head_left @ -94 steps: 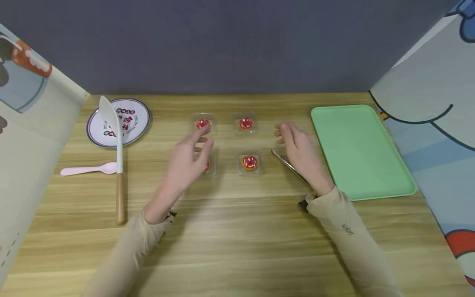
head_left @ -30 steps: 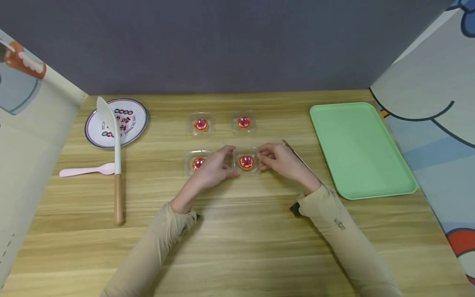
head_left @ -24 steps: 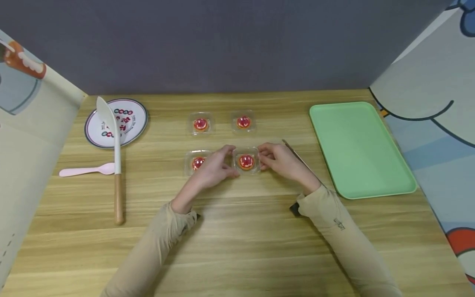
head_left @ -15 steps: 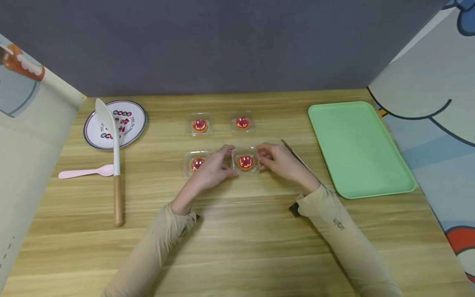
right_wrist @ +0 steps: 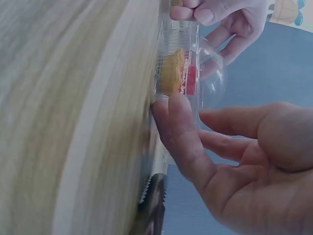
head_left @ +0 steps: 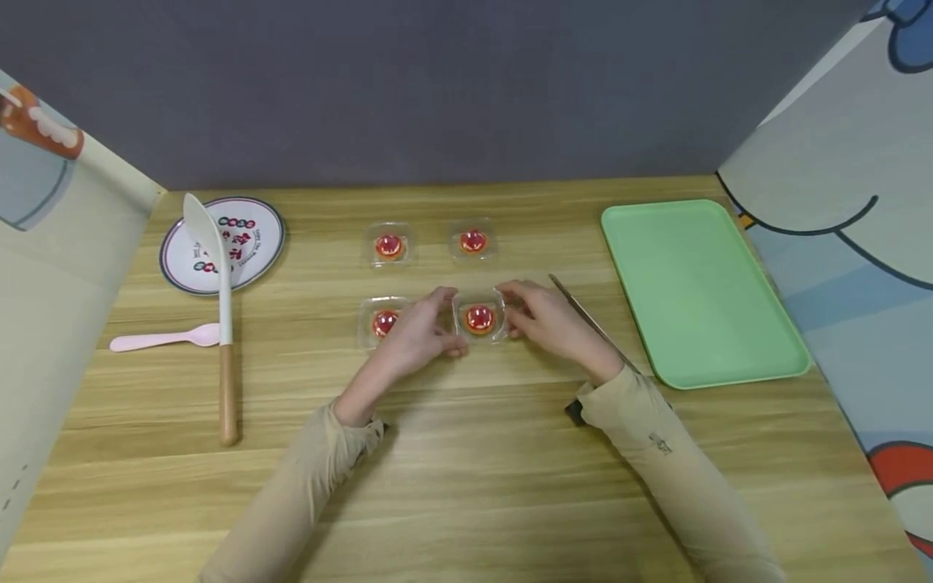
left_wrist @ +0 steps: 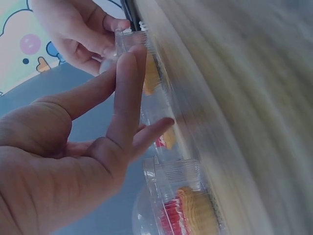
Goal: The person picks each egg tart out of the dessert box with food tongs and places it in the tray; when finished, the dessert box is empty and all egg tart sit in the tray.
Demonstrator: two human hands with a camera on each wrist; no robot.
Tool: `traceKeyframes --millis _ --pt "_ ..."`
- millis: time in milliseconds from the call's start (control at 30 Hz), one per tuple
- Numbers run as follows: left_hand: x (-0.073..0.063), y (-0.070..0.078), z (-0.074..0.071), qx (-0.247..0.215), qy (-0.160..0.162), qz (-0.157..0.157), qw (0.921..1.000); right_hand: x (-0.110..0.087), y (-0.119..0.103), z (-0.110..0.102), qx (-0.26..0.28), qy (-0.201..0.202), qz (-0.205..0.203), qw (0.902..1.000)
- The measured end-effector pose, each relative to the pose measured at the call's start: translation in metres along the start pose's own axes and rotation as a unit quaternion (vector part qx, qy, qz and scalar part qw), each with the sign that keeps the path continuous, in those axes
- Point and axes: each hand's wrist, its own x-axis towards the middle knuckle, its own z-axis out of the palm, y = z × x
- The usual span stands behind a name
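A clear plastic cake box (head_left: 477, 295) with a red-topped yellow tart (head_left: 479, 319) inside stands on the table between both hands. My left hand (head_left: 415, 336) holds its left side with thumb and fingers. At its right edge my right hand (head_left: 550, 324) pinches the rim, the other fingers bent. A domed lid (right_wrist: 215, 81) shows in the right wrist view, with the tart beneath it. My left hand partly covers a second such box (head_left: 370, 324). Two more boxes, back left (head_left: 389, 246) and back right (head_left: 474, 240), stand behind.
A green tray (head_left: 703, 291) lies at the right. Metal tongs (head_left: 576, 304) with toothed edges lie beside and partly under my right arm. On the left, a white spatula (head_left: 224, 316) with a wooden handle lies across a patterned plate (head_left: 255, 259) and a pink spoon (head_left: 164, 339).
Both hands came from apart to the front right box. Over the last half second the right hand's fingers have shifted slightly at its edge. The box stays in place.
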Motion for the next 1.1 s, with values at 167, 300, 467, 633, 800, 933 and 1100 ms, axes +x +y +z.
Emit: traceKeyframes --millis 167,300,467,633,800,933,1100 --pt "-0.003 0.003 0.001 -0.004 0.012 -0.004 0.9999 -0.003 -0.005 -0.002 -0.052 0.02 -0.004 0.9985" --pt "-0.006 0.006 0.001 -0.009 0.024 0.008 0.9996 -0.006 -0.01 -0.006 -0.067 0.029 -0.004 0.9973" --pt "-0.013 0.013 -0.003 0.013 0.059 0.04 0.9974 -0.011 -0.016 -0.011 -0.037 0.041 -0.016 0.9983" --pt "-0.02 0.024 -0.006 -0.018 0.091 0.09 0.9916 -0.018 -0.016 -0.018 0.094 0.065 -0.028 0.9931" --pt "-0.02 0.028 -0.002 -0.094 0.094 0.15 0.9796 -0.031 -0.012 -0.025 0.199 0.083 -0.019 0.9764" --pt "-0.019 0.029 0.002 -0.111 0.094 0.183 0.9724 -0.042 -0.007 -0.027 0.249 0.086 -0.011 0.9647" --pt "-0.017 0.028 0.008 -0.052 0.113 0.208 0.9703 -0.052 -0.003 -0.026 0.302 0.09 -0.005 0.9491"
